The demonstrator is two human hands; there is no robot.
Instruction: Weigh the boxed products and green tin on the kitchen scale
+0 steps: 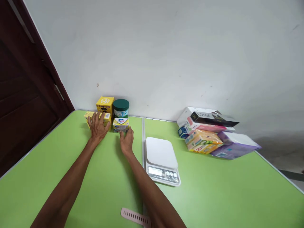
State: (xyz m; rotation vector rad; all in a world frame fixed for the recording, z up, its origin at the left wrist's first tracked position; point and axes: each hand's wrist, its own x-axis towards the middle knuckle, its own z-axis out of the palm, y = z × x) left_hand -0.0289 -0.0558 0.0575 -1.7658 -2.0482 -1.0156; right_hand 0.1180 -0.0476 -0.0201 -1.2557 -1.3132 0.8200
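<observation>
At the back left of the table, my left hand grips a yellow box, its fingers spread across the front and top and its thumb near the right end. My right hand has thumb and fingers at the lower front and right side of a small yellow-and-white soap box. Both boxes rest on the table. Behind the left one stands a taller yellow box marked "COME ON". A tub with a dark green lid stands directly behind the soap box. My fingers partly cover both front boxes.
A white kitchen scale lies right of my right forearm. Further right are stacked cartons, among them a black box, an orange pack and a purple pack. A pink perforated strap lies by the near edge of the green table.
</observation>
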